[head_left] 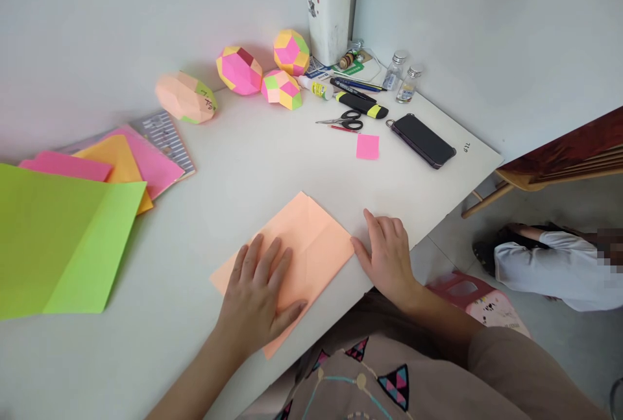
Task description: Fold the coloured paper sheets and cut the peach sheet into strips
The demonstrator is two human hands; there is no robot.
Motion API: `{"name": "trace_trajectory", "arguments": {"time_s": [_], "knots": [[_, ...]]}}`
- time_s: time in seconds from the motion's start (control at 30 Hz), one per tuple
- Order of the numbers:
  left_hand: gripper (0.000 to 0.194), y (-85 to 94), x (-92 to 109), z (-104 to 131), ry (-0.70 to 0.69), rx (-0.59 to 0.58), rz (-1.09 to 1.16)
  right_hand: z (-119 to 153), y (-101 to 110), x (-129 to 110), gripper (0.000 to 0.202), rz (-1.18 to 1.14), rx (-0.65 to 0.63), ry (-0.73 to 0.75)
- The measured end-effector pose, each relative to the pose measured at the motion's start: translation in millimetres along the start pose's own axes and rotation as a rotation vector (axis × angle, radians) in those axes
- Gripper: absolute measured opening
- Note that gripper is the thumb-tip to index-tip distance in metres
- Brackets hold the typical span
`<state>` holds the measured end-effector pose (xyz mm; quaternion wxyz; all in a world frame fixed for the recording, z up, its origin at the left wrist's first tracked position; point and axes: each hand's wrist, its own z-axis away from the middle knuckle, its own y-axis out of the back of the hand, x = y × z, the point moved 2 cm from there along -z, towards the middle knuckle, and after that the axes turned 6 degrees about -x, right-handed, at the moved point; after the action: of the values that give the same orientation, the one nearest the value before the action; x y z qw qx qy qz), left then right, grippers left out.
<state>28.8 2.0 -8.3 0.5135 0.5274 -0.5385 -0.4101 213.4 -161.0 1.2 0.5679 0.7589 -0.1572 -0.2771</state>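
A peach-coloured sheet of paper (316, 238), with creases across it, lies at a slant near the table's front edge. My left hand (257, 296) rests flat on its left part, fingers spread and thumb towards the lower edge. At the paper's right corner is my right hand (387, 254), its thumb tip by the corner and its fingers resting on the table, holding nothing. Part of the sheet is hidden beneath my left hand.
Green paper (63, 245) overlaps pink and orange sheets at left. Several faceted paper shapes (239, 71) line the wall. Scissors (348, 121), a pink square (367, 147), a phone (423, 140) and small bottles (407, 84) stand or lie behind. A person (555, 264) is at right.
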Motion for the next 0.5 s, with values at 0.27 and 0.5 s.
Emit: {"name": "trace_trajectory", "arguments": {"time_s": [0.27, 0.5], "knots": [[0.089, 0.4, 1, 2, -0.006, 0.000, -0.017, 6, 4, -28, 0.045, -0.020, 0.016, 0.098], [0.089, -2.9, -1, 3, 0.002, 0.009, -0.011, 23, -5, -70, 0.056, -0.042, -0.062, 0.321]]}}
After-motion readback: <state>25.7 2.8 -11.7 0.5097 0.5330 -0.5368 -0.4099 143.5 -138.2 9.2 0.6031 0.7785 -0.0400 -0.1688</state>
